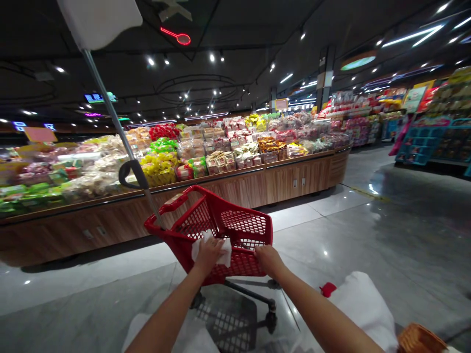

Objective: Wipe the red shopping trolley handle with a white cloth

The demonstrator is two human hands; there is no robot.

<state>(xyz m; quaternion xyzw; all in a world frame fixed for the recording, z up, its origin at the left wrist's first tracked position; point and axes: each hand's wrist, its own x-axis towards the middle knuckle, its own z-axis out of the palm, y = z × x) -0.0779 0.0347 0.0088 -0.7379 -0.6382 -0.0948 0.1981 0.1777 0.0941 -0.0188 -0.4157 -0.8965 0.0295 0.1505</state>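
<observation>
A red plastic shopping cart with latticed walls stands before me on dark wheels. My left hand presses a white cloth or tissue against the cart's near rim, its fingers bent over it. At the cart's near right corner, my right hand is closed around the rim. A metal pole rises from the handle end, bearing a black looped grip and a pale panel at its top. Whether the cloth is paper or fabric is unclear.
Beyond the cart runs a long wood-fronted display counter heaped with packaged foods. Blue shelving with goods stands at the far right. Shiny grey floor stretches to the right. A brown wicker-like object shows at the lower right edge.
</observation>
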